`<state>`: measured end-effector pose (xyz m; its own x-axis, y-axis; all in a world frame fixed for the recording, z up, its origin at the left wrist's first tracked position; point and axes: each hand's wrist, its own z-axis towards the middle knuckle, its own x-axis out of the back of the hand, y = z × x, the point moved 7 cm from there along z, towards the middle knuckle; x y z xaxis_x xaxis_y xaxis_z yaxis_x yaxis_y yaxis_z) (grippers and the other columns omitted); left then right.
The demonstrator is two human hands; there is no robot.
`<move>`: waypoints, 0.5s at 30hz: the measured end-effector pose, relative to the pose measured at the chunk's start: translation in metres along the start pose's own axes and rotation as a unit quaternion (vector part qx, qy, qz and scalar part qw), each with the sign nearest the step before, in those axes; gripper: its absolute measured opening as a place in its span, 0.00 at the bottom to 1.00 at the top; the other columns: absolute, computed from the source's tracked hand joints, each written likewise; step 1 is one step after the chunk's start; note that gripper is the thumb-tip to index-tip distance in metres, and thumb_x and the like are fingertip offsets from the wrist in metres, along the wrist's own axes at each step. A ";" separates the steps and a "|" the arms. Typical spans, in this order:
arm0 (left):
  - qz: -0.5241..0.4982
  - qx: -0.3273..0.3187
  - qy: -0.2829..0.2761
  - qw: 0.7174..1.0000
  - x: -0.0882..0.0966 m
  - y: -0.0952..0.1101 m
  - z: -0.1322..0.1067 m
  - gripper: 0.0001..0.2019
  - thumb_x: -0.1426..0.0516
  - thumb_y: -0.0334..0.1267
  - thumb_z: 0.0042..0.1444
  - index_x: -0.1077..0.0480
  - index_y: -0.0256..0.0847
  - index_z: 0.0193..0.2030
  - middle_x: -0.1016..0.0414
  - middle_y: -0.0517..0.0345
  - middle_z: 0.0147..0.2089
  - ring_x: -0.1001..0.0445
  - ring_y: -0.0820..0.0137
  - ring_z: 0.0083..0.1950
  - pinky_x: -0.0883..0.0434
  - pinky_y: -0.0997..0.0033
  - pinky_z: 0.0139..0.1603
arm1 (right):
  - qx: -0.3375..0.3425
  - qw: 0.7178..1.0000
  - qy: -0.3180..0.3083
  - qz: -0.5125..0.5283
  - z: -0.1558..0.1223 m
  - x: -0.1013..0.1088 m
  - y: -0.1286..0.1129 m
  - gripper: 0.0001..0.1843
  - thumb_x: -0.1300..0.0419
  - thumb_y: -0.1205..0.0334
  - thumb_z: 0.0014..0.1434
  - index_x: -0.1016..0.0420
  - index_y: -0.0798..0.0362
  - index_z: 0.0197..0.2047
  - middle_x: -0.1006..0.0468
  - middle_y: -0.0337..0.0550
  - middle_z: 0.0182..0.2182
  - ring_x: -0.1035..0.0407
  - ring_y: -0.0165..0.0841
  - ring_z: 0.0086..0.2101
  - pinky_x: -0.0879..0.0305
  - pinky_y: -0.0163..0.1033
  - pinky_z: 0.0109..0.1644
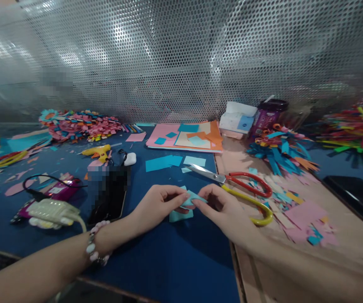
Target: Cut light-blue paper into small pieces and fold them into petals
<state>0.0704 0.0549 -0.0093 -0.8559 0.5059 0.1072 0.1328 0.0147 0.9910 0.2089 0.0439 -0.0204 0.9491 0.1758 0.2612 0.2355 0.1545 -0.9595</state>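
Between my fingertips is a small piece of light blue paper (194, 197), bent or folded. My left hand (162, 204) pinches it from the left, thumb on top. My right hand (221, 206) pinches its right end. Beneath my left fingertips another light blue paper piece (181, 215) lies on the dark blue tabletop (181, 256). Just beyond my right hand lie scissors (219, 176), blades apart, with one red and one yellow handle. Bright blue paper strips (163, 163) and a pale blue paper piece (194, 160) lie farther out.
Stacked coloured paper (184, 136) lies at the back. To the left are a yellow glue gun (97, 151), a black phone (113, 193) and a white earbud case (130, 159). Paper scraps (304, 214) and another dark phone (355, 200) lie right. Behind stands a perforated metal panel (175, 54).
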 end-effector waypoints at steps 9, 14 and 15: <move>-0.013 0.004 0.004 1.000 0.000 0.000 0.001 0.14 0.42 0.43 0.55 0.24 0.34 0.40 0.22 0.54 0.35 0.23 0.68 0.38 0.24 0.63 0.45 | 0.003 1.000 -0.001 -0.002 0.001 -0.001 -0.001 0.12 0.42 0.52 0.58 0.35 0.51 0.35 0.35 0.35 0.27 0.40 0.27 0.27 0.43 0.34 0.30; -0.015 0.001 0.005 1.000 0.000 0.001 0.001 0.13 0.42 0.43 0.56 0.24 0.34 0.40 0.22 0.54 0.35 0.23 0.68 0.38 0.23 0.63 0.45 | 0.010 1.000 0.005 -0.012 -0.001 0.000 -0.003 0.11 0.42 0.52 0.58 0.34 0.51 0.34 0.35 0.34 0.26 0.40 0.27 0.26 0.43 0.34 0.29; -0.015 0.001 0.005 1.000 0.000 0.001 0.001 0.13 0.42 0.43 0.56 0.24 0.34 0.40 0.22 0.54 0.35 0.23 0.68 0.38 0.24 0.63 0.45 | 0.009 1.000 0.005 -0.013 -0.001 0.001 -0.003 0.11 0.42 0.52 0.58 0.34 0.51 0.34 0.35 0.34 0.26 0.40 0.27 0.26 0.43 0.34 0.28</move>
<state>0.0708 0.0555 -0.0083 -0.8643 0.4968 0.0787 0.1089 0.0321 0.9935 0.2089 0.0430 -0.0177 0.9446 0.1624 0.2852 0.2565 0.1768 -0.9502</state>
